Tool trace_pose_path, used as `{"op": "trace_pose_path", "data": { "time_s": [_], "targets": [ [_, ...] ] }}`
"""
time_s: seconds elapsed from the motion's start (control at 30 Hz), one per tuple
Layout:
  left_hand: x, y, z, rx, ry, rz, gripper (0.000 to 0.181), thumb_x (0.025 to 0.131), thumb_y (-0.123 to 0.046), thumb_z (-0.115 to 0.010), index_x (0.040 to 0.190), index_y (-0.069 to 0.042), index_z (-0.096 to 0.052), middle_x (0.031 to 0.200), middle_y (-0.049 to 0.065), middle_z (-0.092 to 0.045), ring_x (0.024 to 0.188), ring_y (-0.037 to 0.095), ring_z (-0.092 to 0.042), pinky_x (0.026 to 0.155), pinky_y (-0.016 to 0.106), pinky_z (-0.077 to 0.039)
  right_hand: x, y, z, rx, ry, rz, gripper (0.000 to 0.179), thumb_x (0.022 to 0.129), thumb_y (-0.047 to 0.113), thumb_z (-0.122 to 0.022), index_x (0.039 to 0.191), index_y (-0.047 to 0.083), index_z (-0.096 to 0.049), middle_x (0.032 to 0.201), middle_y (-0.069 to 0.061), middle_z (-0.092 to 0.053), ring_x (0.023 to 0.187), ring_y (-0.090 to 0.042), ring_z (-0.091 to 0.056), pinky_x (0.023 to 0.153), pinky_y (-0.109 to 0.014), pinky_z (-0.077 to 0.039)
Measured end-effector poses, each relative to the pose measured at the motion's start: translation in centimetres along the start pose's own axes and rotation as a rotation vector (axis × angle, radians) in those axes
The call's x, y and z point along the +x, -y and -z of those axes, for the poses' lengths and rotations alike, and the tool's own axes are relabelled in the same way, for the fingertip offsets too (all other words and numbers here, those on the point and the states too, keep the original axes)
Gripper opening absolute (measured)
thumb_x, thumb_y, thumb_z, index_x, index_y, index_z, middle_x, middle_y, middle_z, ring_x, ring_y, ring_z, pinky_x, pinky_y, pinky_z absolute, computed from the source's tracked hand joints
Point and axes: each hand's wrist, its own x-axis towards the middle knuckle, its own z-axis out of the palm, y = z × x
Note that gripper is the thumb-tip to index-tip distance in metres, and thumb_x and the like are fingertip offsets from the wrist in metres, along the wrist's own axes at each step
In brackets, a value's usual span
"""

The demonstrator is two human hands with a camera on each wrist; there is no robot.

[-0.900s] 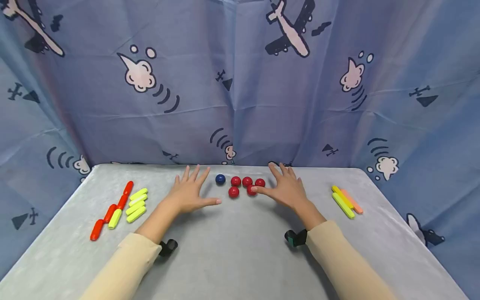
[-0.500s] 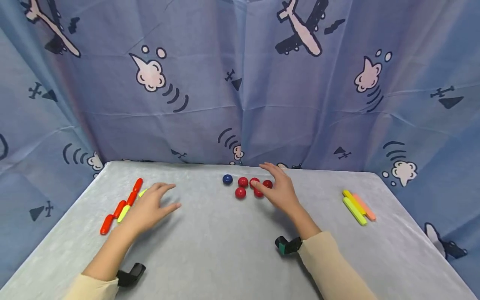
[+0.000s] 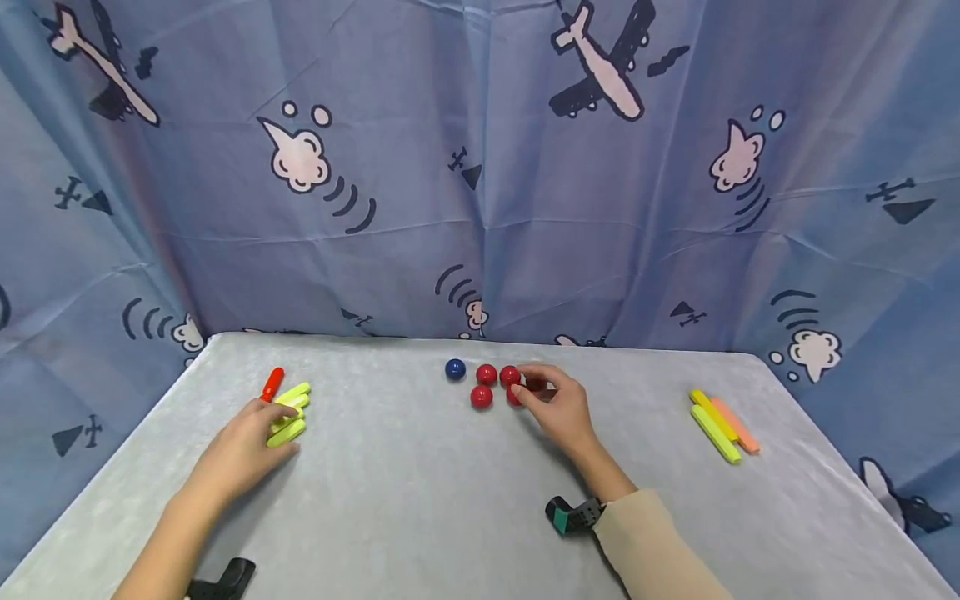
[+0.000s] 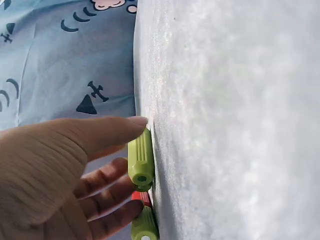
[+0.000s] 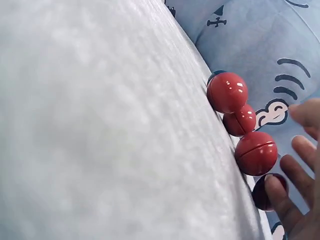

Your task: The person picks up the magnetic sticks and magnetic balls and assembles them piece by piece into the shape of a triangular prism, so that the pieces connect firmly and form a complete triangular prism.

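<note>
In the head view my left hand (image 3: 243, 450) is over short yellow-green ribbed sticks (image 3: 287, 432) at the table's left, thumb and index finger apart on either side of them. The left wrist view shows the thumb lying over one yellow-green stick (image 4: 141, 160), with a small hole in its end, and the other fingers loosely bent beside it. My right hand (image 3: 562, 417) reaches among several red balls (image 3: 482, 397), thumb and fingers spread. One fingertip overlaps a dark red ball (image 5: 264, 192) in the right wrist view. Part of this group is hidden behind the fingers.
A blue ball (image 3: 455, 369) sits left of the red ones. A red stick (image 3: 273, 382) pokes out beyond my left hand, which covers others. At the right lie a yellow stick (image 3: 714, 416), a yellow-green stick (image 3: 716, 434) and an orange stick (image 3: 736, 425). A patterned curtain (image 3: 405, 183) hangs behind.
The left hand has swept left from the middle and come down over the yellow-green sticks. The right hand has lowered onto the red balls, its fingers bending a little more.
</note>
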Motion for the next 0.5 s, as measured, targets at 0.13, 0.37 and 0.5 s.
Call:
{"op": "trace_pose_path", "data": {
  "time_s": [0.13,0.37,0.5],
  "targets": [
    [-0.2,0.1,-0.1,0.029,0.006,-0.01,0.035,0.081,-0.015,-0.079,0.113,-0.005,-0.071,0.103,0.016,-0.067,0.091,0.031,-0.066,0.075,0.053,-0.053,-0.2,-0.3,-0.2,-0.026,0.041,0.016,0.027,0.087,0.007,-0.079,0.114,0.003,-0.075,0.115,-0.015,-0.074,0.098,-0.032,-0.067,0.08,-0.031,-0.06],
    [-0.1,-0.2,-0.8,0.057,-0.003,-0.039,0.028,0.083,-0.012,-0.078,0.11,-0.007,-0.072,0.107,0.017,-0.069,0.095,0.036,-0.067,0.079,0.058,-0.053,-0.5,-0.8,-0.1,-0.131,0.101,0.008,0.028,0.086,0.011,-0.081,0.114,0.012,-0.076,0.107,-0.007,-0.075,0.091,-0.02,-0.068,0.081,-0.027,-0.059],
    [-0.1,-0.3,-1.1,0.066,-0.019,-0.046,0.026,0.084,-0.01,-0.077,0.109,-0.006,-0.071,0.104,0.017,-0.069,0.093,0.036,-0.067,0.078,0.057,-0.053,-0.5,-0.9,-0.1,-0.166,0.086,-0.005,0.028,0.084,0.011,-0.082,0.111,0.011,-0.077,0.106,-0.008,-0.074,0.091,-0.02,-0.068,0.081,-0.028,-0.059]
  ]
}}
